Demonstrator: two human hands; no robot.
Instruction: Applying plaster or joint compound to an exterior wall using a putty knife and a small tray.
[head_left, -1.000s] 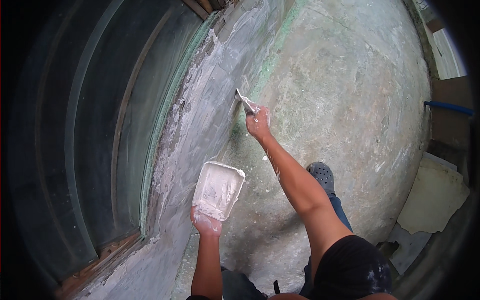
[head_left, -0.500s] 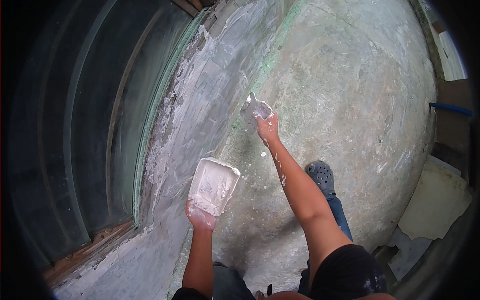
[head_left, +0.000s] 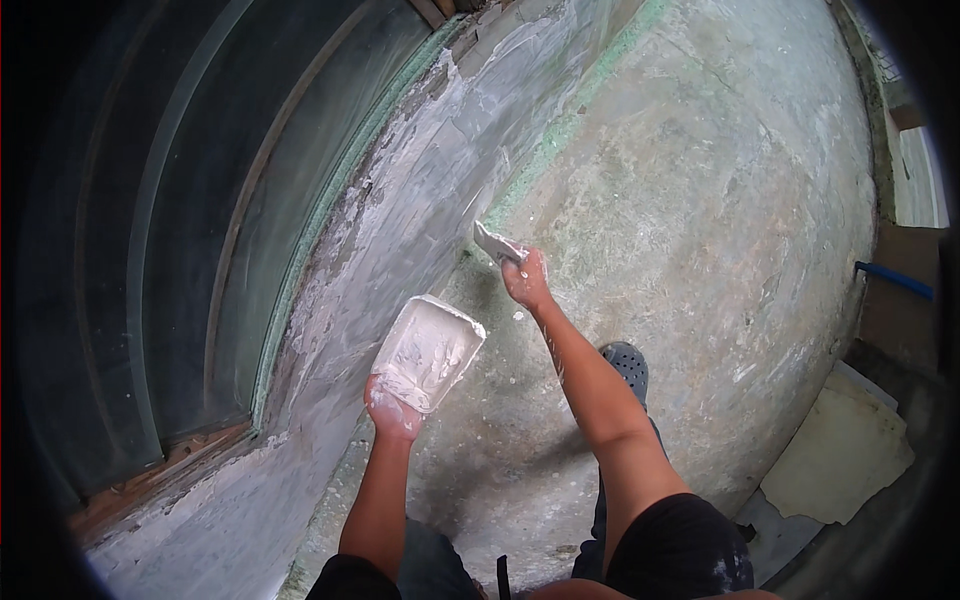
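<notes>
Two hands are raised before a plastered wall beside a window. A white tray is gripped at its lower edge by the left hand. Further right, a putty knife is clenched in the right hand, its blade laid against the wall.

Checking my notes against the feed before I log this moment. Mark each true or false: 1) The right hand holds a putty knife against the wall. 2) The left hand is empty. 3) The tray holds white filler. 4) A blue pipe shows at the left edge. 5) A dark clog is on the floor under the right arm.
1) True: the right hand presses the putty knife to the wall.
2) False: the left hand holds a flat tray.
3) True: the tray is coated in white filler.
4) False: the blue pipe is at the right edge.
5) True: the dark clog is on the floor.
</notes>
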